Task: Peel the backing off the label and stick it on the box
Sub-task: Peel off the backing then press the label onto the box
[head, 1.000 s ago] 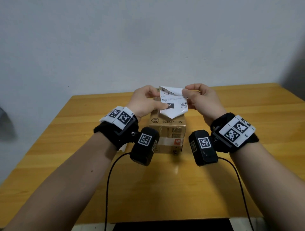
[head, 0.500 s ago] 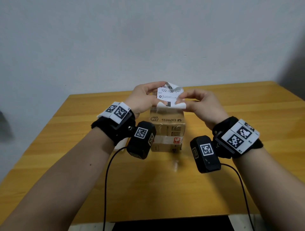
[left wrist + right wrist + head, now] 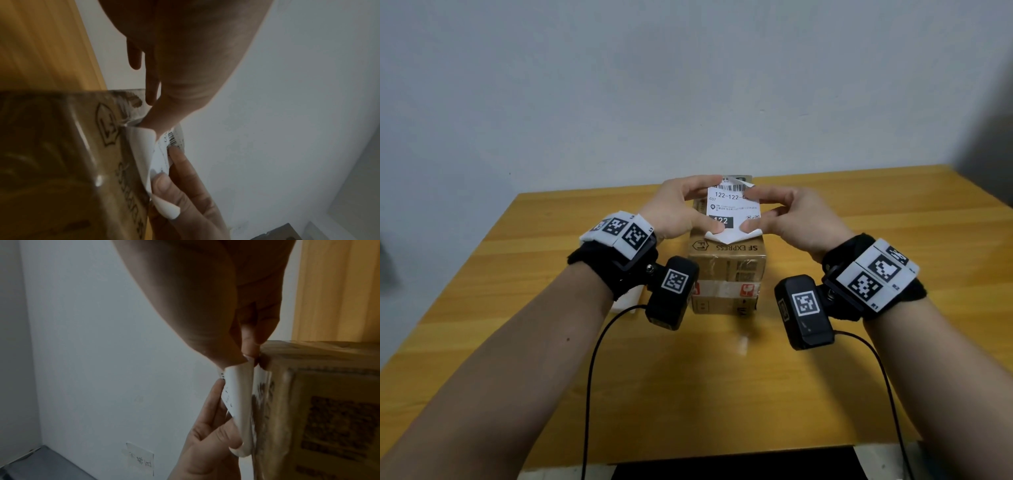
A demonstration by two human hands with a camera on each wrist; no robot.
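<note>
Both hands are up over the cardboard box (image 3: 726, 270), which stands on the wooden table (image 3: 893, 219) close to the pale wall (image 3: 688, 85). Between them they hold the white label (image 3: 732, 209), printed side up, lying against the box's top face. The left hand (image 3: 678, 209) pinches its left edge, the forefinger along the top near the barcode and the thumb near the lower corner. The right hand (image 3: 791, 219) pinches the right edge in the same way, thumb low and forefinger high.

The label's near edge curls up off the cardboard; in the left wrist view that loose white corner (image 3: 166, 209) bends outward beside the right thumb. From the right wrist the sheet bows away from the box face, so it is probably not pressed flat, though the dim picture leaves that unsure. The box bears "SF EXPRESS" print and a strip of clear tape (image 3: 722, 289) round its middle. Black cables (image 3: 599, 342) trail from the wrist cameras across the table.
</note>
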